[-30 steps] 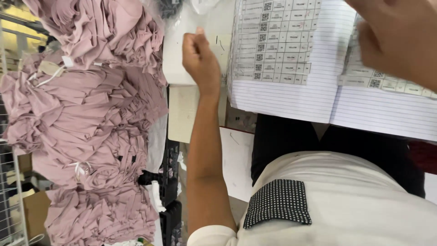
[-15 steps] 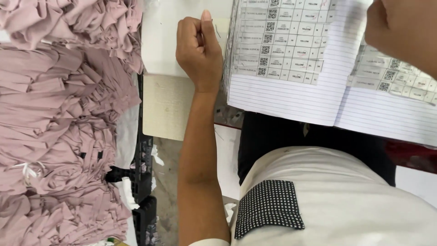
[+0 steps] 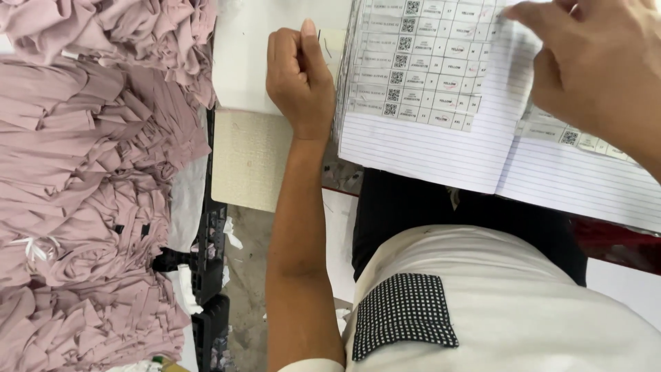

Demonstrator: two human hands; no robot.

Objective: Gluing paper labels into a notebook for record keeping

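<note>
Surface: white worktable (image 3: 248, 62) with a beige padded panel (image 3: 251, 162) at its near edge, seen from above my lap.
Ledger: lined notebook (image 3: 447, 138) lies open on the table just ahead of my body, its near edge hanging over my lap; strips of small printed labels with square codes (image 3: 420, 62) are pasted in rows on the upper part of the page.
Right hand: my right hand (image 3: 599, 69) has fingers together on the loose page (image 3: 513, 76), lifting it by the top edge; a ring shows on one finger.
Left hand: my left hand (image 3: 299, 76) is curled into a loose fist on the table, just beside the notebook's left edge; whether it pinches anything I cannot tell.
Doing it well: I judge the page should be lifted by its free edge, slowly, so the pasted labels do not catch or peel, while the left fist stays close enough to pin the book flat.
Left side: heaps of dusty pink cut fabric pieces (image 3: 89, 179), some tied in bundles, well apart from the book.
Below: black crate (image 3: 210, 275) and concrete floor (image 3: 244, 289) between the fabric and my arm.
Me: white shirt with a black dotted pocket (image 3: 403, 317).
</note>
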